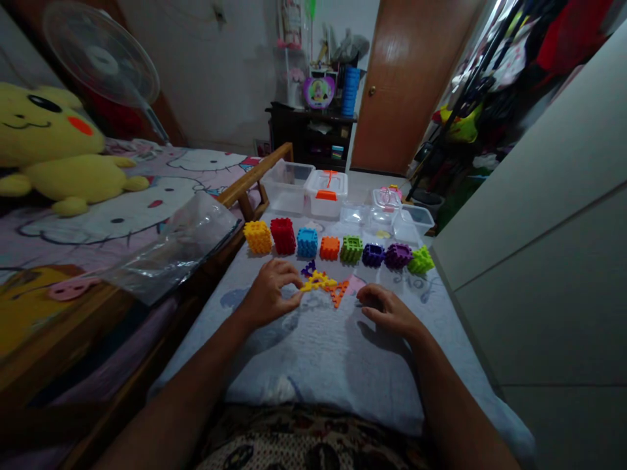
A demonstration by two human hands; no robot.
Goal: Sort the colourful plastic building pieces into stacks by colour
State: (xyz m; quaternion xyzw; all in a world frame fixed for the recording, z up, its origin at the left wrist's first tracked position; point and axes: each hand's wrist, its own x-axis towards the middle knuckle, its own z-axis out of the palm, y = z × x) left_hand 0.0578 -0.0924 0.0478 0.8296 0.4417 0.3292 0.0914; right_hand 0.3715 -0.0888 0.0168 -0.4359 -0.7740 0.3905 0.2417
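Note:
My left hand (275, 292) pinches the left edge of a yellow toothed plastic building piece (318, 281) low over the cloth. Just behind that piece is a small dark purple piece (308, 267). An orange triangular piece (337, 293) lies at its right end; whether the two touch I cannot tell. My right hand (386, 309) rests to the right of the orange triangle, fingers curled and apart, with nothing visible in them. Beyond both hands stands a row of stacked pieces, among them a yellow stack (257, 237), a red stack (283, 236) and a blue stack (307, 242).
Clear plastic boxes stand at the far end of the cloth-covered surface (323, 365), one with an orange-handled lid (326, 193). A wooden rail (255, 175) and a bed with a yellow plush toy (63, 150) are on the left. A white cabinet (548, 261) borders the right.

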